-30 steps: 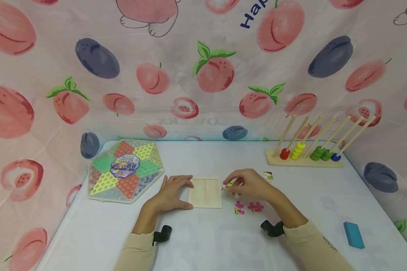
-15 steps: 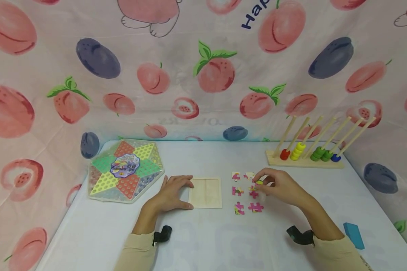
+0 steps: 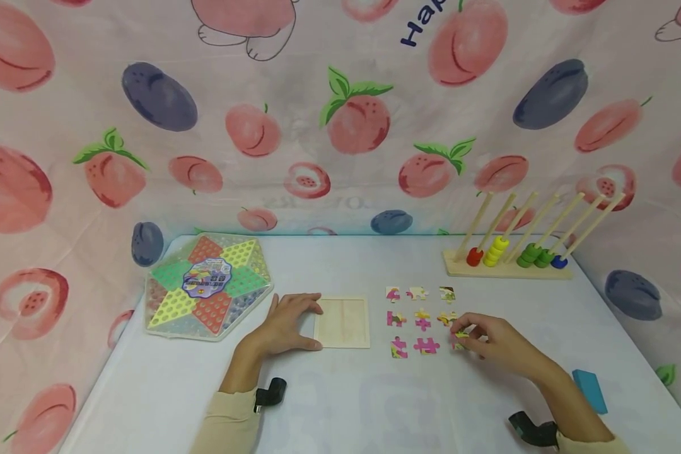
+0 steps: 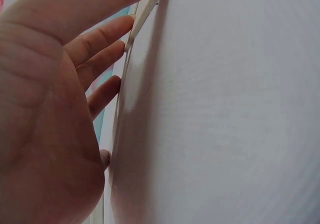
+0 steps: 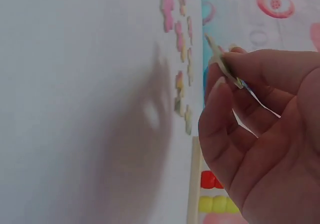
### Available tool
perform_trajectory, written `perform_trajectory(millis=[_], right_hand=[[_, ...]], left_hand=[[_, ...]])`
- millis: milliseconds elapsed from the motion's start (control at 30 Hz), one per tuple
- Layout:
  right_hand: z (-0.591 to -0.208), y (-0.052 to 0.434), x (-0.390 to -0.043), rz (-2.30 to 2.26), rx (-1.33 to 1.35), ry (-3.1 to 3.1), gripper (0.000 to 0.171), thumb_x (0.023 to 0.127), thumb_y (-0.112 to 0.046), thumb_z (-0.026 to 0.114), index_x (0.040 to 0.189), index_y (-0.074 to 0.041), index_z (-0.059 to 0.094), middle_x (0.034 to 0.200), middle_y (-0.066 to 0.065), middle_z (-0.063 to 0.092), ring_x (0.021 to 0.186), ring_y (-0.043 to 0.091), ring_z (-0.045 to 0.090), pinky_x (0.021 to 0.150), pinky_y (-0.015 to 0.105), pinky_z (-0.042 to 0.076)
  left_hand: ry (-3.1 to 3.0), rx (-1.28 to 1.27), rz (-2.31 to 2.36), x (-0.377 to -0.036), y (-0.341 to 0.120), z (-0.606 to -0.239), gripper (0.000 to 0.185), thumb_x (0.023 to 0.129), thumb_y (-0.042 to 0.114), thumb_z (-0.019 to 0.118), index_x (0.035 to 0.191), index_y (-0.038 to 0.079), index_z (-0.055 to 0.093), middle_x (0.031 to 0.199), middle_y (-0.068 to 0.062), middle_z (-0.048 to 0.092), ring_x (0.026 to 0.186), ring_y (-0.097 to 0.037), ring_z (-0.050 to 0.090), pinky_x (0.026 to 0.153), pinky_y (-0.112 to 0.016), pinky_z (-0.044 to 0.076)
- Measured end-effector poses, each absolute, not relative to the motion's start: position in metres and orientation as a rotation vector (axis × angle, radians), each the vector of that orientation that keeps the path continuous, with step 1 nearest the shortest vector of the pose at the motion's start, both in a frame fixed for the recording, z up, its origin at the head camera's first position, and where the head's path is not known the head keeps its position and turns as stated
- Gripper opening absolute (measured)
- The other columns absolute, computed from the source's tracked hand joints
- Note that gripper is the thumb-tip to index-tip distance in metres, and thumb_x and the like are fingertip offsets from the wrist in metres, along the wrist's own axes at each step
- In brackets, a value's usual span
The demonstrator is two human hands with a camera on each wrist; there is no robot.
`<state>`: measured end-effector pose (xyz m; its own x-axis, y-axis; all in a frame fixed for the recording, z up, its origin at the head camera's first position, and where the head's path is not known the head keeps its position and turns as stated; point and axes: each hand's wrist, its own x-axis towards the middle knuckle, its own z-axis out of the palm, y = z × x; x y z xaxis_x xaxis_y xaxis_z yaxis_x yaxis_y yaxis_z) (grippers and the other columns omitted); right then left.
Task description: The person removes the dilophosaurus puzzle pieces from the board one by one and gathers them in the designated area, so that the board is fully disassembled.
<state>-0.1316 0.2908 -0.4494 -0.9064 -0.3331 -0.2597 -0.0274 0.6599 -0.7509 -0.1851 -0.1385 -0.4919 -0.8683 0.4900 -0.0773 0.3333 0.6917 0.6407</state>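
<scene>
A shallow wooden puzzle tray (image 3: 342, 323) lies on the white table (image 3: 340, 403). My left hand (image 3: 296, 323) rests flat against its left edge, fingers (image 4: 107, 37) straight along the rim (image 4: 146, 12). To the right of the tray several pink and yellow puzzle pieces (image 3: 422, 320) lie spread in rows. My right hand (image 3: 472, 335) is at the near right corner of those rows and pinches one small piece (image 3: 459, 338) between thumb and fingers. The right wrist view shows that piece (image 5: 223, 64) held edge-on above the table, with the loose pieces (image 5: 180, 39) beyond it.
A hexagonal Chinese checkers board (image 3: 207, 285) sits at the left. A wooden bead rack (image 3: 507, 261) with coloured beads stands at the back right. A blue block (image 3: 590, 391) lies near the right edge. Fruit-print cloth (image 3: 340, 126) walls the table in.
My right hand has moved from beside the tray to the right and nearer me, uncovering pieces laid out in rows. It now holds a piece at their near right corner. My left hand stayed put.
</scene>
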Motion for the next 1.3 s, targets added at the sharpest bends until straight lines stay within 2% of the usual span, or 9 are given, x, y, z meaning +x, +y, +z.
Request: perform_trajectory(millis=[333, 533, 1033, 1300], right_hand=[[-0.467, 0.29, -0.122, -0.954, -0.012, 2.597, 0.013, 0.086, -0.016, 0.073, 0.098, -0.014, 0.069, 0.09, 0.0, 0.066, 0.072, 0.016, 0.055, 0.057, 0.024, 0.051], [-0.469, 0.286, -0.121, -0.889, -0.024, 2.67, 0.016, 0.084, -0.019, 0.075, 0.099, -0.015, 0.07, 0.082, -0.001, 0.062, 0.074, 0.015, 0.051, 0.057, 0.022, 0.046], [-0.472, 0.285, -0.122, -0.85, -0.035, 2.714, 0.017, 0.081, -0.02, 0.079, 0.095, -0.017, 0.071, 0.086, -0.002, 0.06, 0.075, 0.014, 0.051, 0.059, 0.02, 0.044], [-0.474, 0.286, -0.125, -0.848, -0.056, 2.741, 0.024, 0.078, -0.022, 0.081, 0.096, -0.016, 0.066, 0.09, -0.003, 0.063, 0.075, 0.013, 0.052, 0.06, 0.021, 0.044]], left_hand=[[2.665, 0.66, 0.952, -0.185, -0.137, -0.492, 0.058, 0.066, 0.035, 0.089, 0.115, 0.022, 0.062, 0.151, 0.002, 0.044, 0.14, -0.028, 0.033, 0.115, -0.066, -0.005], [2.663, 0.658, 0.954, -0.185, -0.137, -0.492, 0.058, 0.066, 0.036, 0.089, 0.116, 0.023, 0.062, 0.152, 0.003, 0.043, 0.141, -0.027, 0.032, 0.116, -0.065, -0.006], [2.655, 0.668, 0.96, -0.183, -0.138, -0.491, 0.058, 0.066, 0.036, 0.089, 0.115, 0.023, 0.061, 0.151, 0.001, 0.045, 0.14, -0.029, 0.033, 0.115, -0.067, -0.005], [2.661, 0.66, 0.95, -0.185, -0.138, -0.491, 0.058, 0.066, 0.036, 0.089, 0.116, 0.024, 0.061, 0.152, 0.003, 0.043, 0.141, -0.028, 0.031, 0.116, -0.065, -0.006]])
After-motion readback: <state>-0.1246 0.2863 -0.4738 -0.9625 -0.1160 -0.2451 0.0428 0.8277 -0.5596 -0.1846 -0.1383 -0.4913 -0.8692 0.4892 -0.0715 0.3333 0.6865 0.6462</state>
